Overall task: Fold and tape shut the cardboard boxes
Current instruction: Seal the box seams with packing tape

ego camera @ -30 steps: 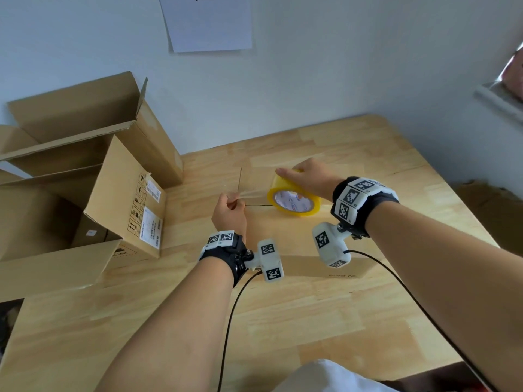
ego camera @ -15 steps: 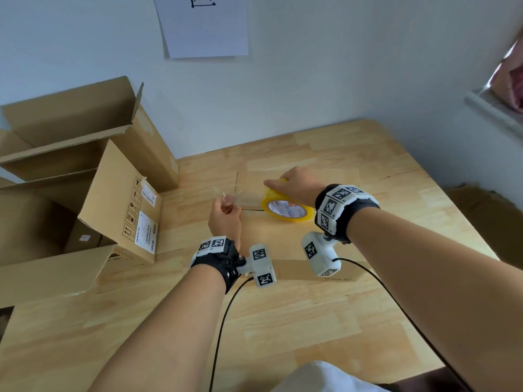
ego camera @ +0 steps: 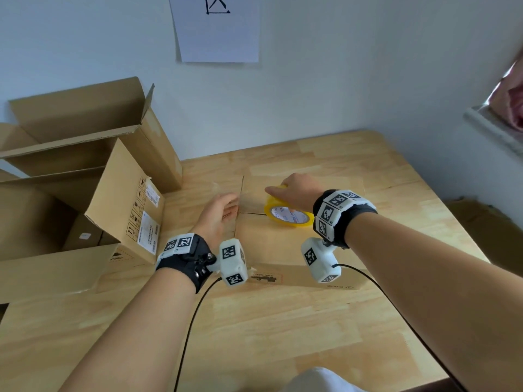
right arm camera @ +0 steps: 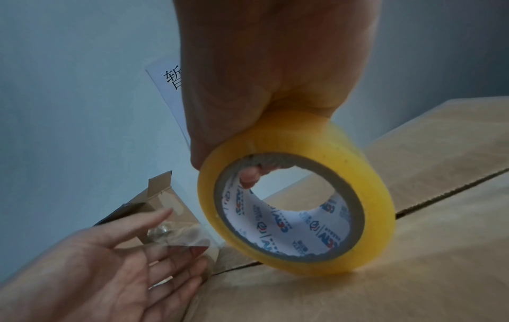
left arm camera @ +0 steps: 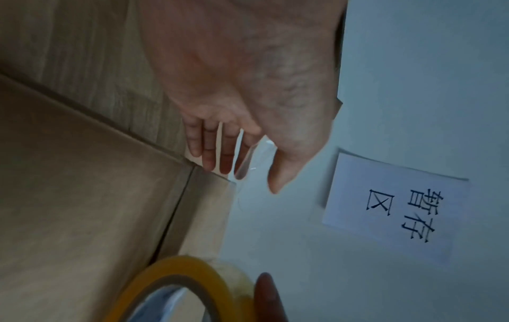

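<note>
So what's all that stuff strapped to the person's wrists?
Both forearms are bare, no sleeves. Each wrist wears a black band faced with white tiles printed in black square codes. A white camera pod with the same codes hangs below each, trailing a thin black cable.

Yellow tape roll [ego camera: 288, 215] stands on closed cardboard box [ego camera: 271, 244].

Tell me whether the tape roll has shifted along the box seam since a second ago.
Cannot tell: the head camera moved, and the tape roll sits on the box seam a similar way from its left edge as before.
</note>
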A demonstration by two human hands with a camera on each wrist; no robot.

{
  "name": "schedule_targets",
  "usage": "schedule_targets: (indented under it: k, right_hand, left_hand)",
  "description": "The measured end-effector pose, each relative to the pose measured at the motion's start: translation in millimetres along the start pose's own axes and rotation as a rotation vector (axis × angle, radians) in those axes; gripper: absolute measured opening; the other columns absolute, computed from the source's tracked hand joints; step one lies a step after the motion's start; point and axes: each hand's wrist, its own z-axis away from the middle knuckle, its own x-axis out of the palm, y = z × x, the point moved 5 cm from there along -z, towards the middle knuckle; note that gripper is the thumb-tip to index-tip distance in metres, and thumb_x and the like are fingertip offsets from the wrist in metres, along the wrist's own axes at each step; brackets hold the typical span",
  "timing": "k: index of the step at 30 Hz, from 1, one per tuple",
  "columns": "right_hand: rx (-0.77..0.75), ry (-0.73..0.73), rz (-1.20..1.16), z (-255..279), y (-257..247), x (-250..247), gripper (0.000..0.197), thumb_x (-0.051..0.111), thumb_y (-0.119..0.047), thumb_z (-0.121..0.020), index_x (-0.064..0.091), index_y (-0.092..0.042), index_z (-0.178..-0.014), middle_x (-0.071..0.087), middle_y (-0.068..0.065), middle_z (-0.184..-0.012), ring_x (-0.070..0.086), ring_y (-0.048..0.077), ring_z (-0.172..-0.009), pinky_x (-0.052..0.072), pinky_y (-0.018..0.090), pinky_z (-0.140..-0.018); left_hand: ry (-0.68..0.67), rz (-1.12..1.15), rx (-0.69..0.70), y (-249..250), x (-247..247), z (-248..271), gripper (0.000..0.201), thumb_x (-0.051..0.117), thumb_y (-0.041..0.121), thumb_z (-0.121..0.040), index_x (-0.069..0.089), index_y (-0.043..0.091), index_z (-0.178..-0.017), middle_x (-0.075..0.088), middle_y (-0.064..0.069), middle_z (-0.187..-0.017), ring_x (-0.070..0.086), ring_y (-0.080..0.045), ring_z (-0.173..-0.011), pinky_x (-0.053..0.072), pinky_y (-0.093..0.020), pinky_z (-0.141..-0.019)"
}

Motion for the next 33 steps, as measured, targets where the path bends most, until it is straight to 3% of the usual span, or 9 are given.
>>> schedule_targets:
  k: [2, 5, 9, 12, 14, 18, 21, 24, 33]
  right_hand:
    - [-0.005, -0.015, 0.043, -1, -6, 1, 0.054, 0.045, -0.055, -0.091, 0.045, -0.011, -0.059, 0.057, 0.004, -0.063, 0.048, 0.016, -0.056, 0.038, 0.025, -0.053]
    - [-0.02, -0.049, 0.118, -2, -16, 2, 0.056, 0.04, -0.056, -0.093, 0.048, -0.009, -0.064, 0.053, 0.002, -0.062, 0.045, 0.014, -0.054, 0.035, 0.024, -0.049]
    - [-0.06, -0.057, 0.169, 2, -27, 1, 0.041, 0.024, -0.026, -0.103, 0.054, -0.002, -0.118, 0.047, 0.006, -0.069, 0.041, 0.02, -0.058, 0.031, 0.025, -0.053]
    - [-0.045, 0.019, 0.083, 3, -23, -5, 0.017, 0.029, -0.004, -0.097, 0.04, -0.007, -0.085, 0.043, 0.011, -0.079, 0.041, 0.023, -0.076, 0.032, 0.03, -0.065]
    - [-0.017, -0.001, 0.058, 2, -22, -8, 0.014, 0.032, -0.001, -0.096, 0.032, -0.009, -0.086, 0.037, 0.005, -0.076, 0.041, 0.023, -0.078, 0.032, 0.031, -0.067]
    - [-0.055, -0.047, 0.086, -2, -23, -2, 0.028, 0.029, -0.024, -0.099, 0.04, -0.014, -0.076, 0.043, 0.003, -0.076, 0.043, 0.025, -0.085, 0.031, 0.033, -0.072]
    - [-0.078, -0.111, 0.153, -2, -28, -1, 0.033, 0.037, -0.04, -0.097, 0.058, -0.015, -0.1, 0.053, 0.004, -0.096, 0.047, 0.024, -0.09, 0.034, 0.031, -0.073]
    - [-0.099, -0.079, 0.159, -5, -38, 5, 0.043, 0.048, -0.053, -0.089, 0.066, -0.017, -0.103, 0.061, 0.002, -0.095, 0.055, 0.021, -0.087, 0.039, 0.027, -0.065]
    - [-0.035, -0.066, 0.274, -16, -55, 13, 0.048, 0.048, -0.049, -0.088, 0.065, -0.004, -0.092, 0.053, 0.002, -0.07, 0.054, 0.023, -0.072, 0.039, 0.025, -0.058]
  left_hand:
    - [0.035, -0.054, 0.047, 2, -5, -3, 0.016, 0.06, 0.029, -0.092, 0.066, 0.016, -0.086, 0.066, 0.002, -0.085, 0.06, -0.013, -0.082, 0.048, -0.027, -0.084]
    - [0.156, -0.081, 0.145, 3, -20, -3, 0.01, 0.065, 0.022, -0.09, 0.07, 0.018, -0.082, 0.07, 0.002, -0.082, 0.062, -0.011, -0.078, 0.052, -0.021, -0.072]
    - [0.199, -0.038, 0.119, -3, -35, -4, 0.006, 0.066, 0.017, -0.088, 0.07, 0.014, -0.084, 0.07, -0.001, -0.086, 0.062, -0.01, -0.077, 0.052, -0.02, -0.07]
    - [0.183, 0.003, 0.071, -8, -36, -7, 0.008, 0.066, 0.015, -0.088, 0.069, 0.01, -0.084, 0.067, -0.002, -0.081, 0.059, -0.011, -0.071, 0.05, -0.018, -0.064]
    - [0.157, 0.041, 0.043, -11, -33, -10, 0.009, 0.066, 0.014, -0.089, 0.068, 0.008, -0.082, 0.066, -0.002, -0.078, 0.058, -0.011, -0.07, 0.05, -0.019, -0.065]
    - [0.128, 0.078, 0.01, -18, -37, -15, 0.008, 0.065, 0.014, -0.088, 0.068, 0.007, -0.086, 0.066, -0.003, -0.08, 0.059, -0.011, -0.071, 0.051, -0.02, -0.067]
    - [0.122, 0.095, -0.006, -19, -45, -18, 0.012, 0.065, 0.014, -0.089, 0.069, 0.004, -0.094, 0.066, -0.004, -0.082, 0.059, -0.01, -0.071, 0.051, -0.019, -0.065]
    - [0.122, 0.084, -0.028, -24, -55, -20, 0.012, 0.063, 0.012, -0.09, 0.067, 0.003, -0.095, 0.064, -0.004, -0.08, 0.058, -0.01, -0.07, 0.051, -0.019, -0.065]
    - [0.025, 0.117, -0.13, -26, -65, -30, 0.007, 0.068, 0.012, -0.086, 0.067, 0.005, -0.09, 0.067, -0.004, -0.081, 0.061, -0.01, -0.073, 0.054, -0.016, -0.063]
